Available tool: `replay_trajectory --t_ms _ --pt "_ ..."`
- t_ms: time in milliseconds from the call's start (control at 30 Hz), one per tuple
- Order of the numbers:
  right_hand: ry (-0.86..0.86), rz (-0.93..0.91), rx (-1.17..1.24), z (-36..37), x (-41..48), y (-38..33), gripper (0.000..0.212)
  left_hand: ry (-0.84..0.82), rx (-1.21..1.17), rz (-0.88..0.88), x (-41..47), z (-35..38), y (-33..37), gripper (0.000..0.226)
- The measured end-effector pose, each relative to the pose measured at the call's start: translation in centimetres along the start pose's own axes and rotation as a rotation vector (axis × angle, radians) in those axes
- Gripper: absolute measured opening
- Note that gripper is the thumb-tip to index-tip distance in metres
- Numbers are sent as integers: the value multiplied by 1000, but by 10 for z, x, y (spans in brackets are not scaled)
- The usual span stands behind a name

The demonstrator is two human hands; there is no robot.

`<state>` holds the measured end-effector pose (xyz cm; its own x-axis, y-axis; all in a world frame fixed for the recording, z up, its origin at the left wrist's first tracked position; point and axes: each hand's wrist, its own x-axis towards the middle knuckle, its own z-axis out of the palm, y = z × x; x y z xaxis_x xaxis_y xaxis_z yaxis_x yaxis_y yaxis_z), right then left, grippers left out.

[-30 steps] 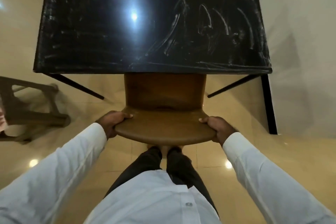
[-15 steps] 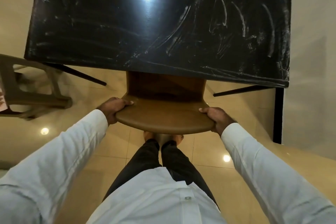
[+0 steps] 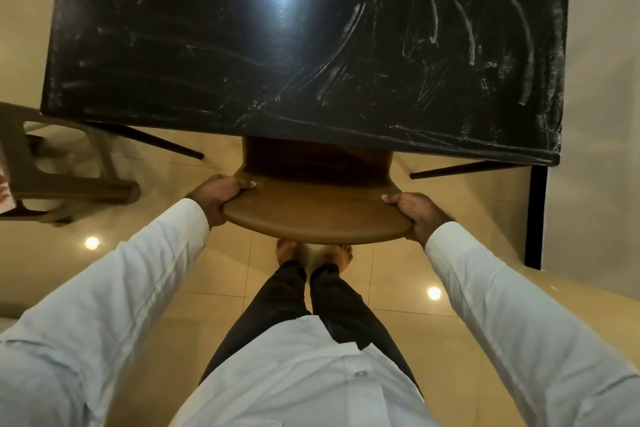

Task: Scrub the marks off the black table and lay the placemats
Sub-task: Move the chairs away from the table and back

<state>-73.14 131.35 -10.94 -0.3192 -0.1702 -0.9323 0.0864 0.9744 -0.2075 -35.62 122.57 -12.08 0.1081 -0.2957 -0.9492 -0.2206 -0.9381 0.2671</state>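
Head cam, black worktop point(image 3: 242, 45) sitting up top, white marks point(image 3: 433, 28) smearing mostly over its right half, brown chair point(image 3: 311, 218) tucking partway under its near edge, left hand point(image 3: 214, 198) gripping the chair's left end, right hand point(image 3: 419, 215) clamping round the right end
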Motion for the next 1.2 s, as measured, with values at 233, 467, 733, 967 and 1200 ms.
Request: replay_trajectory --t_ms 233,467,733,967,1200 --pt "93 -218 -370 7 -9 0 64 71 312 165 -18 1 1 70" --pt "113 -837 -1292 39 -85 17 141 -7 1572 888 -74 25 -19 148" --pt "177 -948 -1470 71 -80 47 75 107 1691 948 -74 57 -46 75" --pt "126 -933 -1445 77 -82 58 77 120 1672 952 -70 51 -60 73" --pt "168 -953 -1395 75 -80 62 81 193 1679 967 -75 51 -63 74"
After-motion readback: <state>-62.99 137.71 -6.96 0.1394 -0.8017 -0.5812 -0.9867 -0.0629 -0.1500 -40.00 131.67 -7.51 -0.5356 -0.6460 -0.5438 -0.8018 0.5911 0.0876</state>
